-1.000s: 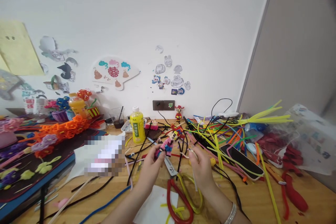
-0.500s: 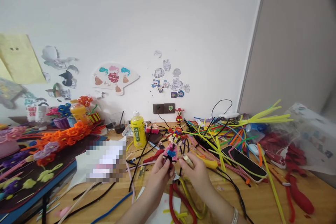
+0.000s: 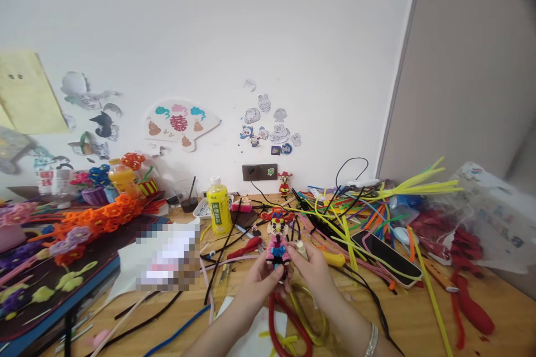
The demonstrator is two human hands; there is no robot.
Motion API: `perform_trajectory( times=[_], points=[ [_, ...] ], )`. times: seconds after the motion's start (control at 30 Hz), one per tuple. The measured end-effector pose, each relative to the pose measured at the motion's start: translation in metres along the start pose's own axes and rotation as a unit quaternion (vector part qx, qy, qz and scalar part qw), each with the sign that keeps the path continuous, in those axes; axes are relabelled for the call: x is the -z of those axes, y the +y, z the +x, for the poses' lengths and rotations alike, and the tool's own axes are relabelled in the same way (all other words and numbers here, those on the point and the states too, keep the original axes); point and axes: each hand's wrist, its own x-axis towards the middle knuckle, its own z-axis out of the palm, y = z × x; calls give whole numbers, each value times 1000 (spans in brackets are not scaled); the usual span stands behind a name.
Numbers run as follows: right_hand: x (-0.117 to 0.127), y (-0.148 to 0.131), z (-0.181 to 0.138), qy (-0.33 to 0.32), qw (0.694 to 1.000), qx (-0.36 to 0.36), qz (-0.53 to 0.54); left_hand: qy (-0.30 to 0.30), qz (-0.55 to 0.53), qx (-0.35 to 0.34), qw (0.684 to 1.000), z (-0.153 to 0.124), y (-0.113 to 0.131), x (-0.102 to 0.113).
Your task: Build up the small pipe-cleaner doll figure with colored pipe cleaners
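Note:
My left hand (image 3: pixel 260 280) is closed on the lower part of a small pipe-cleaner doll (image 3: pixel 277 237) with a red hat, pink body and blue trim, which it holds upright above the wooden table (image 3: pixel 410 318). Beside it, my right hand (image 3: pixel 315 269) touches the doll's right side and pinches a small pale tube-like thing (image 3: pixel 300 249) between its fingers. Red and yellow pipe-cleaner loops (image 3: pixel 293 318) lie just under both hands, on a white sheet (image 3: pixel 255 334).
A heap of coloured pipe cleaners (image 3: pixel 360 212) and a phone (image 3: pixel 387 256) lie to the right. A yellow bottle (image 3: pixel 218 206) stands behind the hands. Orange and purple pipe-cleaner flowers (image 3: pixel 96 215) cover a dark tray at left. Red-handled scissors (image 3: pixel 245 248) lie nearby.
The doll has turned from tilted to upright and moved right toward the middle. Both hands have drawn together around it; the right hand has closed in from the right.

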Motion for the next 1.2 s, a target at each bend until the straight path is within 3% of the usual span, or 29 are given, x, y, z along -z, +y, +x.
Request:
perform_trajectory(
  times=[0.23, 0.47, 0.67, 0.87, 1.2],
  points=[
    [2, -10, -5, 3, 999, 22, -34, -15, -4, -12, 1000, -3, 0, -2],
    [4, -15, -13, 26, 986, 104, -126, 88, 61, -101, 989, 6, -2, 0],
    [-10, -14, -22, -35, 993, 65, -94, 121, 103, -149, 976, 5, 1, 0],
    [-13, -10, -22, -31, 997, 13, -68, 108, 113, -161, 975, 6, -7, 4],
    [-13, -3, -20, -30, 996, 15, -86, 106, 114, -168, 973, 6, -7, 4]
  ],
)
